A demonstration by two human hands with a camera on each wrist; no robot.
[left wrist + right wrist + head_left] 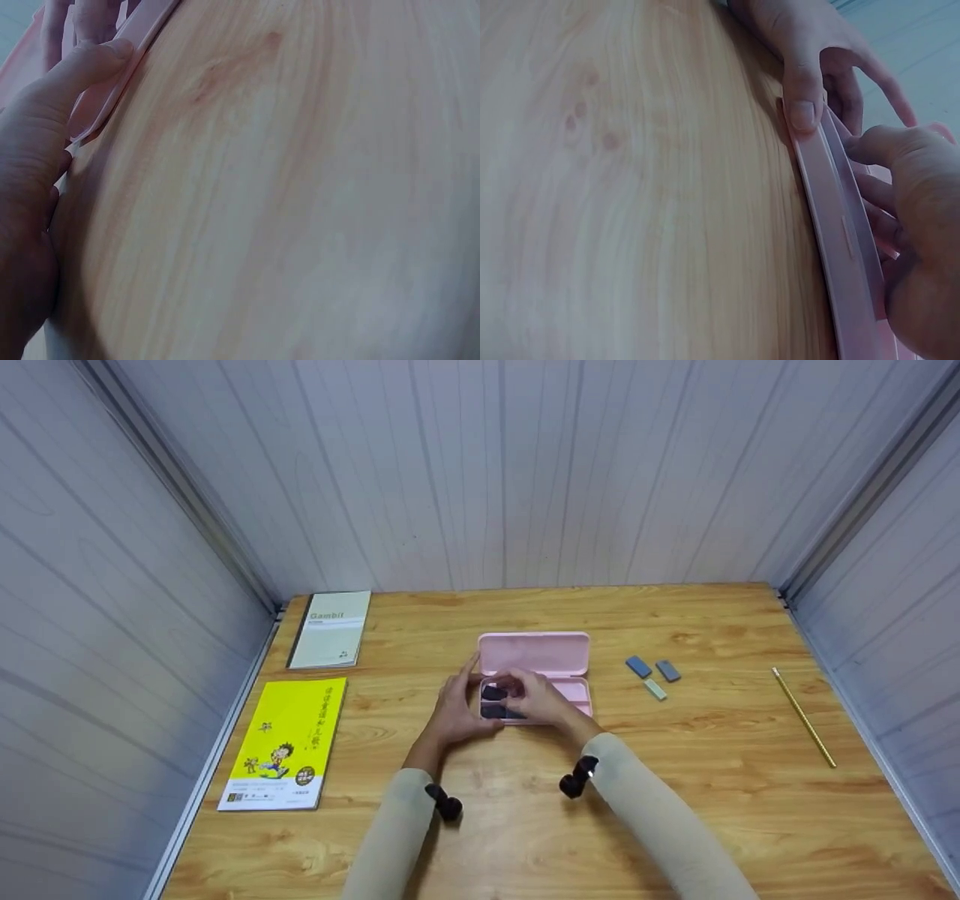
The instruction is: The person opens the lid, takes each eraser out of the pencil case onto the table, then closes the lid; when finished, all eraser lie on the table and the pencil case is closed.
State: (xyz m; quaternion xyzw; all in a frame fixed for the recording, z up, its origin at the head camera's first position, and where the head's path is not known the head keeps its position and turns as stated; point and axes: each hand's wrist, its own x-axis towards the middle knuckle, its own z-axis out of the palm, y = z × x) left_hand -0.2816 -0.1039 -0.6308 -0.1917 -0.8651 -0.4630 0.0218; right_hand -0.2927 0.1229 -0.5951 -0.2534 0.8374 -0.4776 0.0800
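Pink case [579, 691] lies open on the table [517, 825]

The left hand [459, 709] grips the case's 9 o'clock end, thumb on the near edge, fingers spread toward the lid [534, 654] at 12 o'clock; the right hand [543, 700] reaches in from 4 o'clock, fingers bent, and I cannot tell whether they pinch anything; dark pieces [493, 711] lie inside toward 9 o'clock, near those fingertips; out from the case at 3 o'clock sit two blue-grey blocks [638, 666], a pale green block [655, 689] just beside them at their 6 o'clock; a gold pencil [804, 718] lies farther out, just past 3 o'clock; a yellow book [289, 735] lies at half past eight and a pale notebook [330, 634] at half past nine
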